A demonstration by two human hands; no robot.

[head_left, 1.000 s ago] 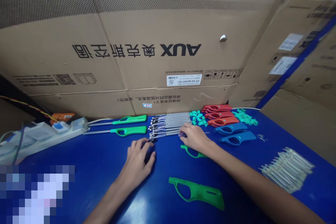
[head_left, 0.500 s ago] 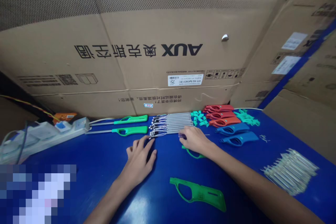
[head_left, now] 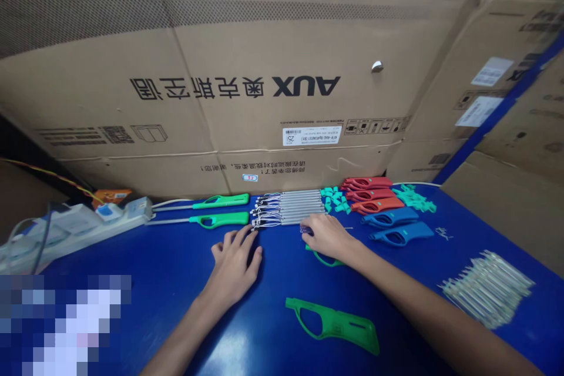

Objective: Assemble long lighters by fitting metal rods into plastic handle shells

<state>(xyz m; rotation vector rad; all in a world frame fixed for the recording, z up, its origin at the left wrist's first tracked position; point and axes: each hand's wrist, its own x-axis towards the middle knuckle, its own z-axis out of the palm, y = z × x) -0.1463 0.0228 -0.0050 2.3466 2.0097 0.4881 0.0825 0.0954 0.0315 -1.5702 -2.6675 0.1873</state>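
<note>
At the far left the power strip (head_left: 79, 223) lies where it lay a second ago, and the two finished green lighters (head_left: 215, 210) beside it have not shifted. My left hand (head_left: 233, 264) has crept a little farther across the blue table (head_left: 154, 270). It lies flat with fingers spread and holds nothing, and its fingertips now touch the wired left end of the row of metal tubes (head_left: 291, 208). My right hand (head_left: 326, 235) has hardly moved. It rests at the near right end of that same row, fingers curled over a small purple piece (head_left: 305, 228), and I cannot tell whether it actually pinches it. A green handle half (head_left: 324, 259) lies partly under that hand, and another green half (head_left: 332, 326) sits nearer me, untouched. Farther right, the red halves (head_left: 370, 192), blue halves (head_left: 394, 224) and the bundle of clear tubes (head_left: 487, 288) are unchanged.
</note>
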